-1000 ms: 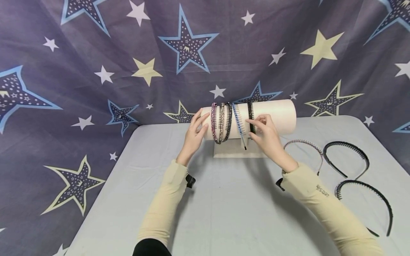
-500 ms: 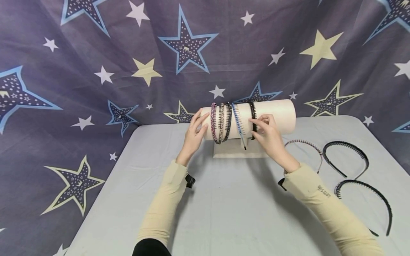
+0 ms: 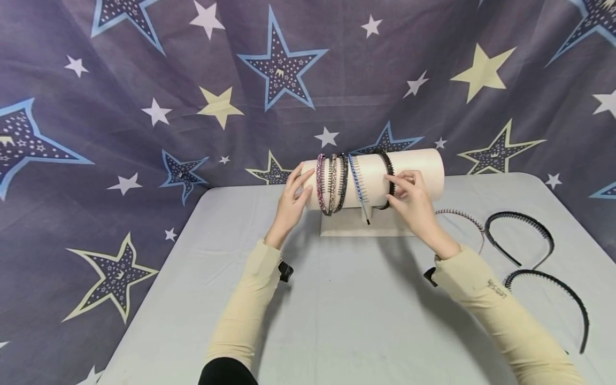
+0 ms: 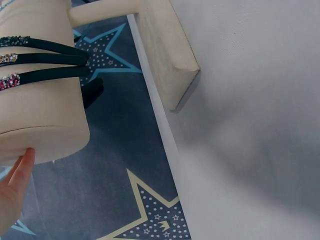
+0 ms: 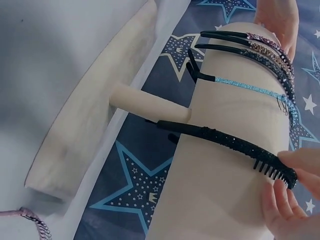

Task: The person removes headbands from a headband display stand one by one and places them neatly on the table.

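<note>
A cream padded roll on a T-shaped display stand (image 3: 421,160) bears several toothed headbands. Pink (image 3: 321,182), gold-toned (image 3: 332,182) and dark glittery (image 3: 343,184) headbands sit close together near its left end. A glittery blue headband (image 3: 357,179) slants around the middle. Right of that, my right hand (image 3: 415,206) pinches a black beaded headband (image 5: 230,141) between thumb and fingers; its teeth show beside the fingertips in the right wrist view. My left hand (image 3: 287,206) rests against the roll's left end with extended fingers, seen partly in the left wrist view.
On the table (image 3: 317,315) at the right lie a thin pinkish headband (image 3: 459,214) and black headbands (image 3: 522,216), with another black headband (image 3: 572,294) nearer the front. My right forearm partly covers them. A star-patterned cloth (image 3: 289,133) hangs behind the table.
My right hand has slid the black headband rightward along the roll, widening the gap from the blue headband. The left hand and the other headbands have stayed in place.
</note>
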A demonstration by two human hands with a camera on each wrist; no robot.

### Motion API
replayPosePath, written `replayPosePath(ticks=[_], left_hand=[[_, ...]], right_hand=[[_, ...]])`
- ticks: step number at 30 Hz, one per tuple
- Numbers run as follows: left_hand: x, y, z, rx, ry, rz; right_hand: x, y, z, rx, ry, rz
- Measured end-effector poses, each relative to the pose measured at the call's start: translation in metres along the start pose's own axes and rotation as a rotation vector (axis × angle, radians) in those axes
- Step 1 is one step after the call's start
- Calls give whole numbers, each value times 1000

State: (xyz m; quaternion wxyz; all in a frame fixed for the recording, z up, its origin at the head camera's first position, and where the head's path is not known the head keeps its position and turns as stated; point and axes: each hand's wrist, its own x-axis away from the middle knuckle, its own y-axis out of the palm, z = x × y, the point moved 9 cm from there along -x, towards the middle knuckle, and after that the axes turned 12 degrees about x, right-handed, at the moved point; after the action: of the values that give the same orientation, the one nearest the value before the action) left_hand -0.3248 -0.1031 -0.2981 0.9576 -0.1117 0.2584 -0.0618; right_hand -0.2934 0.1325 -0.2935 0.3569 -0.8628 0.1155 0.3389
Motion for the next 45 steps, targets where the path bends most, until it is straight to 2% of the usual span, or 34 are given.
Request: replayPosePath(ticks=[18,30,39,45], left_hand=[[-1,1,1,10,-2,-4],[-1,1,1,15,-2,-3],[-1,1,-1,21,-10,-5],[-1,0,-1,25,-11,-2]], right_hand=[[0,-15,19,11,113,20],[0,-36,39,45,196,20],[3,-51,45,116,168,2],[4,-56,53,125,200,-41]])
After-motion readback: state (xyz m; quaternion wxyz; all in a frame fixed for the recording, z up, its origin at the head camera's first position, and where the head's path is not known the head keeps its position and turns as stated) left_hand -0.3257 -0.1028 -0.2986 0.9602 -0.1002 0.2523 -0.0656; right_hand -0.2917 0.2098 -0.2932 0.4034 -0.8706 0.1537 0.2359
